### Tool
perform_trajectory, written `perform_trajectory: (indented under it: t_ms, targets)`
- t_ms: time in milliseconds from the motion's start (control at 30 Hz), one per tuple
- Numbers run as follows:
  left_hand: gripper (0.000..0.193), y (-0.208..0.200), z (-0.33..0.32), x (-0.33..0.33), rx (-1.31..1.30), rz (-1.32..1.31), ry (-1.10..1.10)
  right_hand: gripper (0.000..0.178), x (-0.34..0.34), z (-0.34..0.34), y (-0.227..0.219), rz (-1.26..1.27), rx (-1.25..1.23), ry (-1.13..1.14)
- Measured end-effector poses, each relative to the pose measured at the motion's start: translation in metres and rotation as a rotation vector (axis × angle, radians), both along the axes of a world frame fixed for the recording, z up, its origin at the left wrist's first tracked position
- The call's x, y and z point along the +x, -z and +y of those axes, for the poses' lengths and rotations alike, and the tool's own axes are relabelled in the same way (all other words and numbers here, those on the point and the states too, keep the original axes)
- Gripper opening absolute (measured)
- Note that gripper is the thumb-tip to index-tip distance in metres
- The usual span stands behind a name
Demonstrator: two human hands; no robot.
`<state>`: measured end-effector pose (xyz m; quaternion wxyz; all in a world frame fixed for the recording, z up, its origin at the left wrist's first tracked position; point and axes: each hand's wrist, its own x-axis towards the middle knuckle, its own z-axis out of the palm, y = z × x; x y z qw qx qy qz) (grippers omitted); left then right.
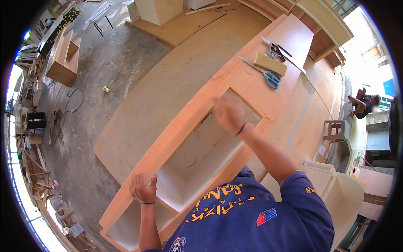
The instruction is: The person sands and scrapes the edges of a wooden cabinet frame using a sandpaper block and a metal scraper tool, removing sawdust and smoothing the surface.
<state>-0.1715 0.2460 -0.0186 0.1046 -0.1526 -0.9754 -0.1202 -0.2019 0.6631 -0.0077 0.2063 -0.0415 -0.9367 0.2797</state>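
A long wooden cabinet frame (168, 145) with a pale orange face runs diagonally before me, its openings facing up. My left hand (143, 188) grips its long far edge near the lower-left end, fingers over the outside and thumb toward the opening. My right hand (229, 113) is closed in a fist at the upper end of the large opening, close to the same edge. Motion blurs it, and whatever it holds cannot be made out. Beyond it, blue-handled scissors (272, 79), a tan block (270, 64) and a dark metal tool (275, 51) lie on the panel.
Wood shavings (268, 119) lie by the opening's corner. A plywood sheet (138, 113) spreads beneath the cabinet. On the floor at left are a small shelf unit (65, 63) and a cable (67, 111). At right stand a stool (337, 130) and, farther off, a seated person (363, 103).
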Motion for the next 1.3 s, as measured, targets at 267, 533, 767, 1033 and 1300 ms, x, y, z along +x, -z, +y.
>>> perform_trajectory:
  t_ms: [267,533,767,1033,1300]
  targets:
    - [0.059,0.005,-0.003,0.0,0.01,0.059,0.021,0.032,-0.021,0.036,-0.015,-0.156,0.251,0.391]
    - [0.059,-0.002,0.002,-0.001,-0.011,-0.014,0.001,0.025,0.004,-0.038,0.013,0.18,0.196,0.145]
    - [0.058,0.004,-0.001,0.0,0.011,0.075,0.027,0.027,-0.004,0.007,-0.002,0.047,0.233,0.165]
    - [0.059,0.007,-0.004,-0.001,0.056,0.12,0.047,0.034,0.021,-0.07,-0.01,-0.11,0.269,-0.083]
    - [0.057,0.001,0.006,-0.003,0.064,0.135,0.014,0.032,-0.011,0.031,-0.01,-0.209,0.34,0.176]
